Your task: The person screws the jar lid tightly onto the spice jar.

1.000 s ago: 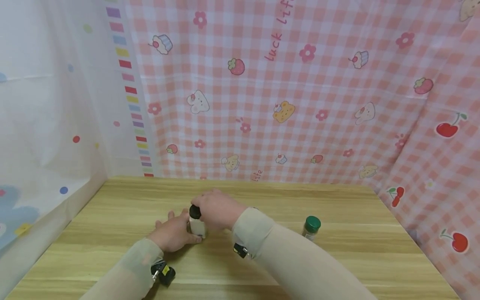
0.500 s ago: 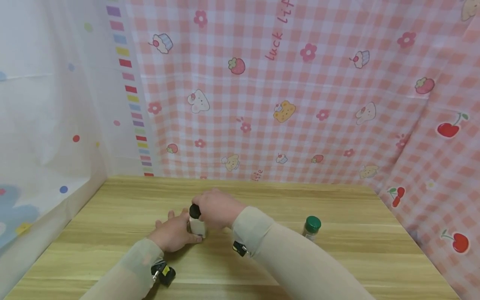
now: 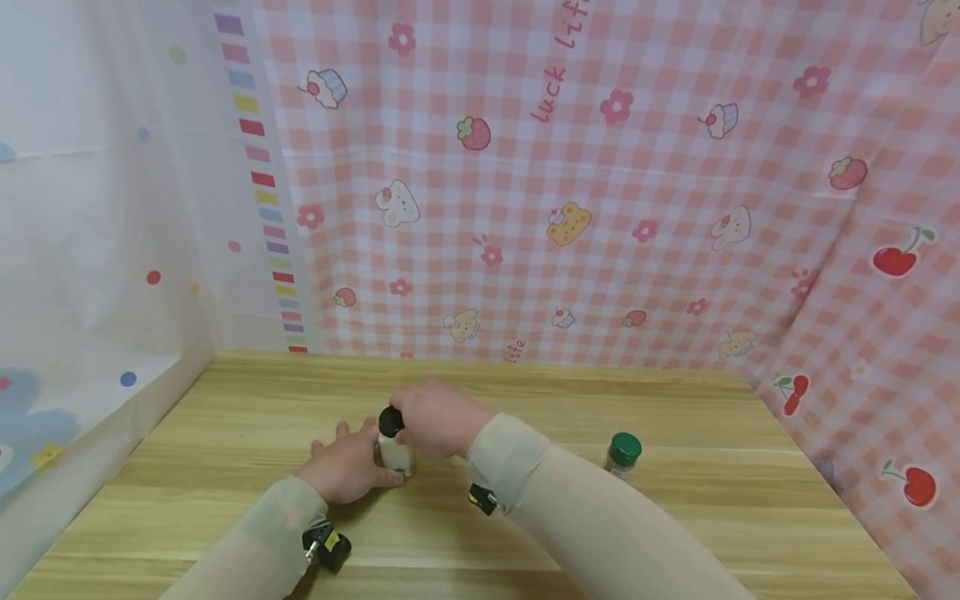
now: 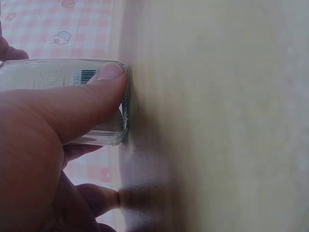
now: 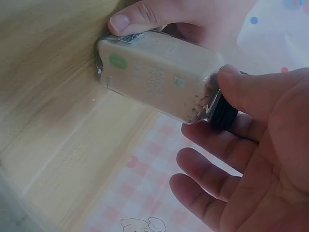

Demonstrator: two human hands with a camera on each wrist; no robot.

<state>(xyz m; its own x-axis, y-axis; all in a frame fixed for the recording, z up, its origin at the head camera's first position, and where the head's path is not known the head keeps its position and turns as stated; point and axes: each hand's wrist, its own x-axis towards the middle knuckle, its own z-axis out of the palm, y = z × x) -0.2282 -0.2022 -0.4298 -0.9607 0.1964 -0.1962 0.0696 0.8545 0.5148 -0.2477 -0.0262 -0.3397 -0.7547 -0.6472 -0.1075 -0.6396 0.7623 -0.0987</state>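
Observation:
A square, clear spice bottle (image 3: 395,457) with a black cap (image 3: 390,421) stands upright on the table, left of centre in the head view. My left hand (image 3: 343,468) grips its lower body, the thumb lying along the labelled side by a barcode in the left wrist view. From the right, my right hand (image 3: 444,421) pinches the cap between thumb and index finger. The right wrist view shows the other fingers of that hand apart from the glass. Brown bits show inside the bottle (image 5: 149,79) near the neck, while its label covers much of the contents.
A second bottle with a green cap (image 3: 625,450) stands to the right on the wooden table (image 3: 705,500), its lower part hidden behind the right forearm. Pink checked cloth (image 3: 517,208) hangs behind the table, and white dotted cloth (image 3: 97,250) on the left.
My right hand has shifted slightly to the right at the cap, and its fingers have turned a little. The left hand and the bottle body look unmoved.

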